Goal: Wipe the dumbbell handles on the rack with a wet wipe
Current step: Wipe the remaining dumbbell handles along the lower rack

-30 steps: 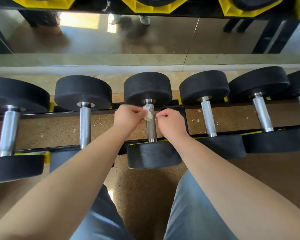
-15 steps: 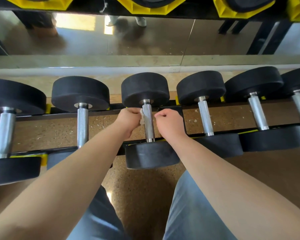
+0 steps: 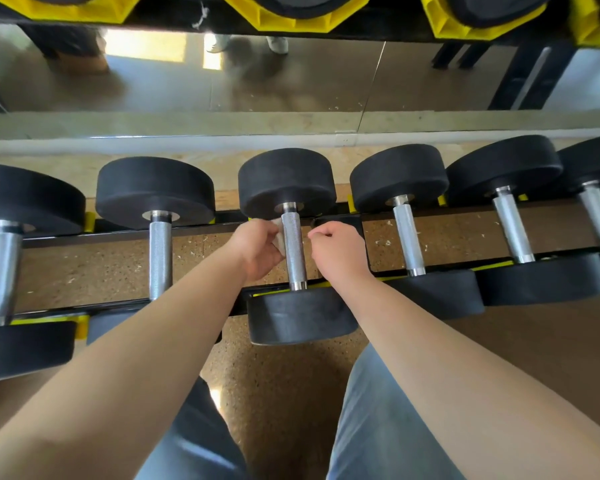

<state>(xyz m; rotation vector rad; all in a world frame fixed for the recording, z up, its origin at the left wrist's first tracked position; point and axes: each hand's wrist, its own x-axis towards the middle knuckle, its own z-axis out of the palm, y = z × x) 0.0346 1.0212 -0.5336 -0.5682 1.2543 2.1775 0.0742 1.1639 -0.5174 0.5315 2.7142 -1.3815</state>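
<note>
The rack (image 3: 194,233) carries a row of black dumbbells lying front to back across its two rails, with a mirror (image 3: 291,81) behind it and yellow cradles (image 3: 281,24) on the tier above. The work is on the middle dumbbell (image 3: 286,181), directly ahead of the person.

A second ago the wet wipe (image 3: 278,241) was draped over the top of that dumbbell's handle (image 3: 294,252), stretched between both hands. Now it is bunched in the left hand (image 3: 257,249), whose fingers curl round it at the handle's left side. It seems to press against the steel there, though the hand hides most of it. The right hand (image 3: 336,252) sits just right of the handle as a loose fist with nothing showing in it. The knurled bar is bare on top, so I judge the wipe is being worked round the side, or this handle is nearly done.

The rubber heads at each end limit the stroke. The handle to the left (image 3: 160,254) and the one to the right (image 3: 407,237) stand well apart and untouched.
</note>
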